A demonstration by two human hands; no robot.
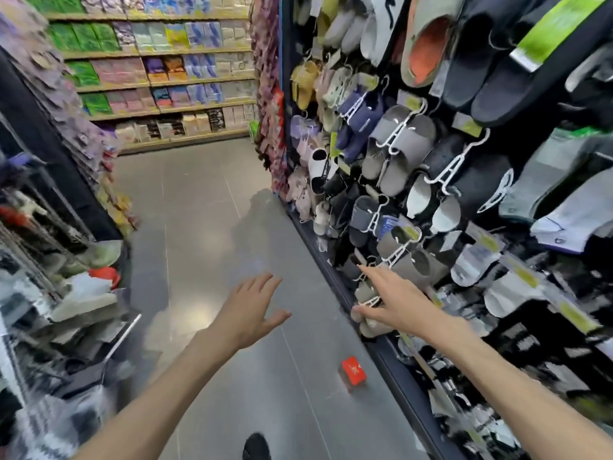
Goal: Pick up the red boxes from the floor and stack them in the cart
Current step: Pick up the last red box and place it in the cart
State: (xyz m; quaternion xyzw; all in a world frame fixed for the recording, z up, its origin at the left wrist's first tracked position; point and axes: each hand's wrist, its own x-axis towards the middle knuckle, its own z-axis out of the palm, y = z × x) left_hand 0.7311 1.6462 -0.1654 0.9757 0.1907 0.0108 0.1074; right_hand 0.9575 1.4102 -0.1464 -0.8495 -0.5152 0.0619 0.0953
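One small red box (354, 370) lies on the grey floor close to the base of the right-hand rack, below and between my two arms. My left hand (252, 307) is stretched forward over the aisle, fingers apart, holding nothing. My right hand (393, 298) reaches forward beside the hanging slippers, fingers spread and empty, well above the box. At the lower left a blurred wire frame that may be the cart (122, 336) shows a metal edge; its contents are too smeared to tell.
A rack of hanging slippers (398, 144) and socks lines the right side. Packed shelves (159, 71) close the far end of the aisle. Blurred goods crowd the left. My dark shoe (256, 447) shows at the bottom; grey floor (199, 210) runs ahead.
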